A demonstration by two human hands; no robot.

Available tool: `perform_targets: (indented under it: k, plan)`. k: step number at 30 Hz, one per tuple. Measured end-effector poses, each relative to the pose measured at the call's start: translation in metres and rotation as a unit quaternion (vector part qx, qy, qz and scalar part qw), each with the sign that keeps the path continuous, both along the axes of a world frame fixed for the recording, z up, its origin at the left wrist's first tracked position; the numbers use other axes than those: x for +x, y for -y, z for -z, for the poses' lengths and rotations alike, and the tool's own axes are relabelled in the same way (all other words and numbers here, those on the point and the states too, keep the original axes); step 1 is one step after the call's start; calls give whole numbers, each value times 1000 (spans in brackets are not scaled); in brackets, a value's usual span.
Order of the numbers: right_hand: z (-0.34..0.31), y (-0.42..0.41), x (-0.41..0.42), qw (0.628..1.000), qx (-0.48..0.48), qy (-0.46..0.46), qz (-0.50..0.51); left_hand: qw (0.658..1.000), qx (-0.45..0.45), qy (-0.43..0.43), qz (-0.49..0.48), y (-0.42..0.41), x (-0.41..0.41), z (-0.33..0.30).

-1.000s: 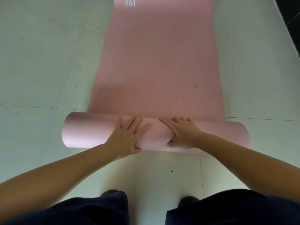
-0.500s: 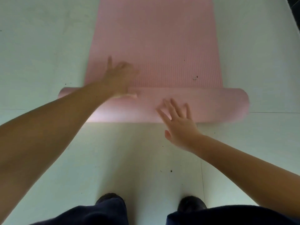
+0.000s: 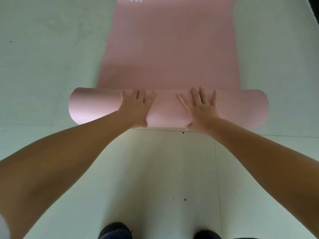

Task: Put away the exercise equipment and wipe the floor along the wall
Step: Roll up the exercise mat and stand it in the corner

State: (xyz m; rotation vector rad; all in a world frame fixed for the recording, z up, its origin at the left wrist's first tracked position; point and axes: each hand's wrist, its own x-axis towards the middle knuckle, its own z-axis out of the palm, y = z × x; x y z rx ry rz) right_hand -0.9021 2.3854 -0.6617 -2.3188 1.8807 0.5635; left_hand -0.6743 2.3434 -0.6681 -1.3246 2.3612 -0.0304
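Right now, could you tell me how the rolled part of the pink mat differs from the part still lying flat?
The rolled part is a smooth, paler tube lying crosswise nearest the person; the flat part is ribbed, darker pink, and stretches away along the floor. The rolled part has the left hand and right hand pressing on it with straight fingers; the flat part is untouched and carries white lettering at its far end. Both are one pink mat.
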Motion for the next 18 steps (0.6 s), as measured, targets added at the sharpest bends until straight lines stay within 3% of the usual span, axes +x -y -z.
perform_targets:
  k: [11,15,18]
  plan:
    - [15,-91,-5,986,-132,91,-45,995,-17,-48,86,-79,20,-7]
    - [4,-128,-6,989,-88,107,-50,993,61,-33,97,-109,18,-23]
    - [-8,-142,-6,992,2,118,-50,985,139,-39,92,-113,15,-39]
